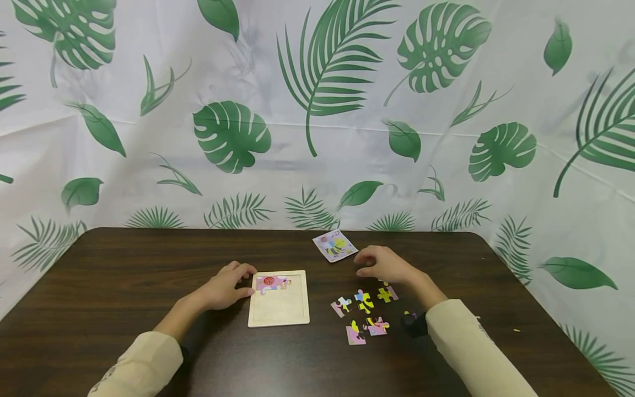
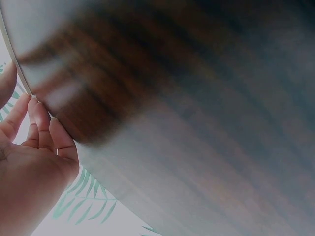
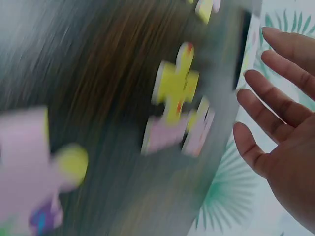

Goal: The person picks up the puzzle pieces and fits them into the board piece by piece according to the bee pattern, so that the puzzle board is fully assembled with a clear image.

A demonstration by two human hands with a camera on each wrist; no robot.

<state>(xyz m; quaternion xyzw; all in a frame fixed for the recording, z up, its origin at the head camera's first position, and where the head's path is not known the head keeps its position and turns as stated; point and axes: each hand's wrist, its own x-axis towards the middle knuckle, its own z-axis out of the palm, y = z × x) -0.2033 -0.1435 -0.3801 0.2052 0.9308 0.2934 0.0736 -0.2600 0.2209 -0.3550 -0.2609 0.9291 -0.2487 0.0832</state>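
Observation:
A square wooden puzzle tray (image 1: 280,310) lies on the dark table, with joined pink jigsaw pieces (image 1: 270,283) along its upper left. My left hand (image 1: 223,286) rests at the tray's left side, thumb and fingers touching the edge; in the left wrist view the fingers (image 2: 42,125) meet the thin rim. My right hand (image 1: 384,264) hovers above the loose pieces, fingers bent loosely and apart, holding nothing. Beneath it lies a yellow and pink jigsaw piece (image 1: 387,294), and several others lie nearer me, including a yellow and blue piece (image 1: 364,301).
A card with a bee picture (image 1: 335,246) lies near the table's back edge, just left of my right hand. One dark-looking piece (image 1: 409,314) is partly hidden by the right wrist camera. A leaf-patterned white curtain (image 1: 317,138) hangs behind the table (image 1: 139,259).

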